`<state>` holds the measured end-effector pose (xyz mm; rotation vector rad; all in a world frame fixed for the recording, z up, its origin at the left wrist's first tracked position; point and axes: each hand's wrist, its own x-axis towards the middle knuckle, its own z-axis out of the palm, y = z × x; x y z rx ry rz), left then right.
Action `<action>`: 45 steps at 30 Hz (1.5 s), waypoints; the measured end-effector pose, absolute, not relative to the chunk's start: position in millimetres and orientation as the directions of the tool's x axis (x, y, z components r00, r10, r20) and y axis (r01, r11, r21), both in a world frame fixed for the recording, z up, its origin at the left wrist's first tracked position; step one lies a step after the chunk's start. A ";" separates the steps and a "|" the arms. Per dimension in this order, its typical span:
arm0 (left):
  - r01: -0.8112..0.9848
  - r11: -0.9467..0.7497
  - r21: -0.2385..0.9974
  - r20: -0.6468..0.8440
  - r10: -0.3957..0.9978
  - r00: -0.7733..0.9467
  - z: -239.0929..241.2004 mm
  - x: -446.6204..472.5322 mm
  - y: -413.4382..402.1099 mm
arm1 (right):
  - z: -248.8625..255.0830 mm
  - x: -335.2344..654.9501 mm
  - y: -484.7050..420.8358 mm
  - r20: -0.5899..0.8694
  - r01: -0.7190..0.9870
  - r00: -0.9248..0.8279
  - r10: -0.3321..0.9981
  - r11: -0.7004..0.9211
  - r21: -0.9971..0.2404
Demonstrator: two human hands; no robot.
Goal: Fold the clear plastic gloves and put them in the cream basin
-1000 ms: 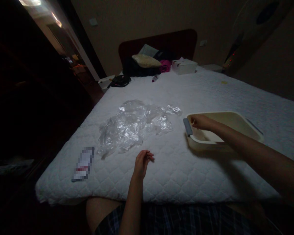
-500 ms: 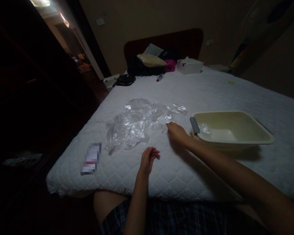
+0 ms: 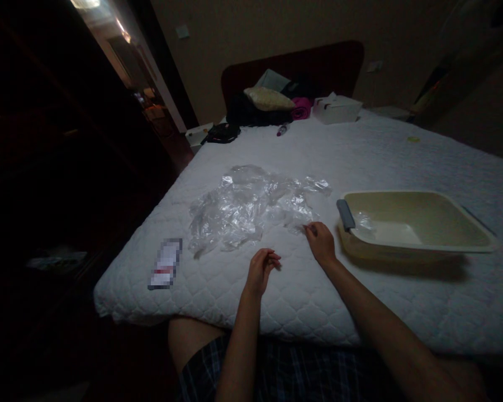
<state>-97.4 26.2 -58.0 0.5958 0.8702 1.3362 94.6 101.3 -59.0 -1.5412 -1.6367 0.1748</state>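
Note:
A spread of crumpled clear plastic bags (image 3: 238,209) lies on the white quilted bed. My right hand (image 3: 321,243) is at its near right edge, thumb and fingers pinched on the rim of a clear plastic bag. Just in front of the pile, my left hand (image 3: 261,270) hovers over the quilt, its fingers loosely curled and apart, holding nothing. To the right stands a cream plastic basin (image 3: 406,254) with grey handles. One crumpled clear bag (image 3: 364,222) rests inside it, by the left handle.
A blurred-out flat object, perhaps a phone (image 3: 166,263), lies at the bed's left edge. Toward the headboard (image 3: 293,61) are a beige pillow (image 3: 269,99), a rolled magenta cloth (image 3: 300,108), a white box (image 3: 337,110) and a black bag (image 3: 222,133). The floor at left is dark.
My right hand has drawn back a little toward me, pulling at the edge of the plastic. The left hand stays nearly in place. The camera view has turned slightly left.

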 end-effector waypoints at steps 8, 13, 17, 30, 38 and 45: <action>-0.607 0.151 0.780 -0.166 0.986 0.031 -58.0 -99.0 26.5 | -43.6 91.9 82.2 0.160 -0.005 0.462 0.872 0.182 -0.983; -0.568 0.156 0.808 -0.156 0.987 0.048 -55.1 -99.0 23.5 | -41.6 65.1 59.3 0.008 -0.283 0.115 0.993 0.041 -0.958; -0.496 0.122 0.860 -0.102 0.993 0.067 -60.0 -94.3 22.0 | -54.4 39.0 47.5 0.041 -0.064 0.092 0.995 0.047 -0.997; -0.528 0.098 0.843 -0.155 0.986 -0.064 -60.3 -91.1 23.8 | -58.8 47.3 46.2 -0.066 -0.356 -0.020 0.998 -0.069 -0.932; -0.590 0.163 0.791 -0.193 0.981 0.012 -56.1 -94.4 22.2 | -59.1 56.6 49.6 -0.158 -0.594 -0.005 0.987 -0.130 -0.794; -0.752 0.111 0.649 -0.149 0.989 0.016 -54.1 -102.8 22.2 | -63.1 63.6 55.6 -0.182 -0.738 0.002 0.983 -0.121 -0.664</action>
